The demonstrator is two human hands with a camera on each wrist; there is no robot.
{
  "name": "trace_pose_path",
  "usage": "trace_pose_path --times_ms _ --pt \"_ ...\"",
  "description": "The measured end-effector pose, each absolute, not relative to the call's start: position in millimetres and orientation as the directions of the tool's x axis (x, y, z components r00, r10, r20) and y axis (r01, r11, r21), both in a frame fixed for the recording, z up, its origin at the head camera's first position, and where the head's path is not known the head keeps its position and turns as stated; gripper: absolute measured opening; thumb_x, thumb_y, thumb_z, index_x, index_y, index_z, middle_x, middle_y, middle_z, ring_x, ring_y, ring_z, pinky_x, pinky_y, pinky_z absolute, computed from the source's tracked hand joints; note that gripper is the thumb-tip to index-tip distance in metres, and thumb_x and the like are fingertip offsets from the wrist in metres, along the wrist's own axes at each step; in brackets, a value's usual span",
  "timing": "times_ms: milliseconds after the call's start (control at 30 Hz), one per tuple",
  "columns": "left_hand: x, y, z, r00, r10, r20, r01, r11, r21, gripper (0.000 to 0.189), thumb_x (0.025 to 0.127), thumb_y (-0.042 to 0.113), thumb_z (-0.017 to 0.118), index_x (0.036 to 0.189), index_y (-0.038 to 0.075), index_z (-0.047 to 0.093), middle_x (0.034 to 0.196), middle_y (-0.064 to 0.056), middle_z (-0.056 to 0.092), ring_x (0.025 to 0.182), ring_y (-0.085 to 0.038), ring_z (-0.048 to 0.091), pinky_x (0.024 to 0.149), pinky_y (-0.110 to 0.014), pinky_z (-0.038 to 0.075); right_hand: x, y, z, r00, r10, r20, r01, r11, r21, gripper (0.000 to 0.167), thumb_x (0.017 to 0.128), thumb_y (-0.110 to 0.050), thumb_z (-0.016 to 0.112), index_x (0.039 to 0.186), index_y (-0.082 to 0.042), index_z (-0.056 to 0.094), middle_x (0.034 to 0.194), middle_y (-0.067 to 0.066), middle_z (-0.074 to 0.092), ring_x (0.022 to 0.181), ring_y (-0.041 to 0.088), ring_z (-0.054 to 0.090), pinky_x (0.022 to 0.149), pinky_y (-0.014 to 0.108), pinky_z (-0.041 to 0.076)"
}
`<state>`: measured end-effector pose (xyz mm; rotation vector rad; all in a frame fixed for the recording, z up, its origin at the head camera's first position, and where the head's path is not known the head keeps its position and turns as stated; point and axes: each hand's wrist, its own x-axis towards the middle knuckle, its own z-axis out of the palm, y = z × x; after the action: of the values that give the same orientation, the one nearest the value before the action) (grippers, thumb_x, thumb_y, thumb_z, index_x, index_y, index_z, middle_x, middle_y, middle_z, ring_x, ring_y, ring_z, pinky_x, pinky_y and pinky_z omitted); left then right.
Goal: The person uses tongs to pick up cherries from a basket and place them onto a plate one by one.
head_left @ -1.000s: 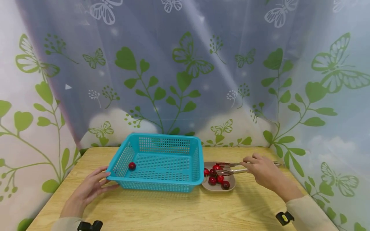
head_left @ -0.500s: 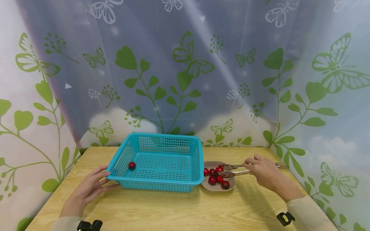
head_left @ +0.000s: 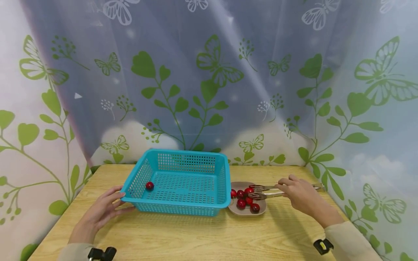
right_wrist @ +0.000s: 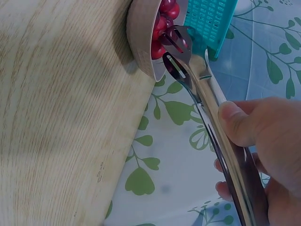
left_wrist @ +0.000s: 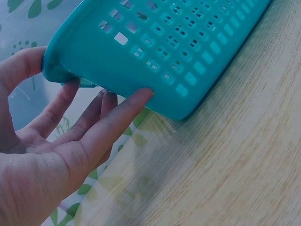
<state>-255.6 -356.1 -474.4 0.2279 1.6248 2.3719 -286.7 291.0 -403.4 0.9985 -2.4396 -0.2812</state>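
My left hand [head_left: 101,214] holds the near left corner of the blue plastic basket [head_left: 176,208]; in the left wrist view, fingers [left_wrist: 23,66] lie at its rim and a digit presses the side wall. Inside the basket lies one dark red cherry [head_left: 149,186]. My right hand [head_left: 302,195] grips metal tongs [head_left: 272,195], thumb on one arm. Their slotted tips reach over the beige bowl [head_left: 243,213], one on either side of a cherry at its right part. Several more cherries [head_left: 254,208] lie in the bowl.
The bowl stands right beside the basket's right wall on a wood-grain table [head_left: 183,239]. Behind and at both sides hangs a curtain [head_left: 196,108] printed with butterflies and leaves.
The tongs and right hand have shifted a little to the right, and a cherry near their tips has moved right with them. The left hand and basket stay in place.
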Motion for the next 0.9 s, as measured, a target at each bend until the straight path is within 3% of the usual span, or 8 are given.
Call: trace_pose_path --times_ms 333,533,900 --pt "-254.5 -356.1 -473.9 -0.955 0.297 -0.021 -0.129 -0.348 0.928 0.032 0.110 0.008 0.044 0.122 0.024 0.069 0.124 0.006 0.067 0.115 -0.013 0.067 0.105 -0.049 0.062 -281.9 291.9 -402.8 -0.661 -0.675 0.328 -0.593 0.738 0.322 0.036 0.081 -0.007 0.085 0.116 -0.006 0.075 0.111 0.008 0.072 0.088 0.023 0.058 0.059 0.032 0.054" --pt "-256.0 -356.5 -474.8 -0.950 0.311 -0.007 -0.125 -0.363 0.923 0.033 0.110 0.008 0.043 0.121 0.023 0.069 0.124 0.006 0.067 0.115 -0.014 0.067 0.105 -0.049 0.062 -280.7 292.2 -398.1 -0.687 -0.652 0.322 -0.591 0.758 0.275 0.036 0.085 -0.006 0.081 0.120 -0.003 0.074 0.114 0.011 0.072 0.094 0.027 0.061 0.063 0.035 0.059" --pt "-255.4 -355.6 -474.3 -0.952 0.304 -0.013 -0.125 -0.352 0.928 0.032 0.110 0.008 0.043 0.119 0.024 0.069 0.123 0.006 0.068 0.114 -0.013 0.068 0.104 -0.049 0.063 -283.0 290.6 -391.2 -0.647 -0.670 0.365 -0.606 0.742 0.287 0.039 0.083 -0.007 0.083 0.121 -0.003 0.074 0.115 0.009 0.071 0.096 0.027 0.061 0.073 0.043 0.061"
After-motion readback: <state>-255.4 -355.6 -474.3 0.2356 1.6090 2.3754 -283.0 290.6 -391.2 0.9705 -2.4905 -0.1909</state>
